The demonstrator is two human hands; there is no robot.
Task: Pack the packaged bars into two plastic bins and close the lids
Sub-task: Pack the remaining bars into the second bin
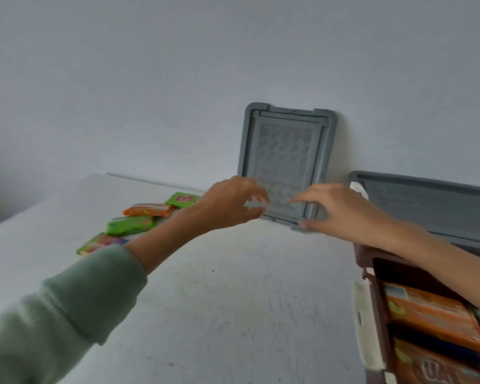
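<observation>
A grey lid leans upright against the wall at the back of the white table. My left hand and my right hand are stretched out in front of its lower part, fingers spread and loosely curved, holding nothing. A brown bin at the right edge holds orange packaged bars. Behind it a second bin carries a grey lid lying flat on top. Several loose bars, green and orange, lie on the table to the left.
The plain wall runs right behind the table. A white latch hangs on the brown bin's left side. My green sleeve covers the table's front left.
</observation>
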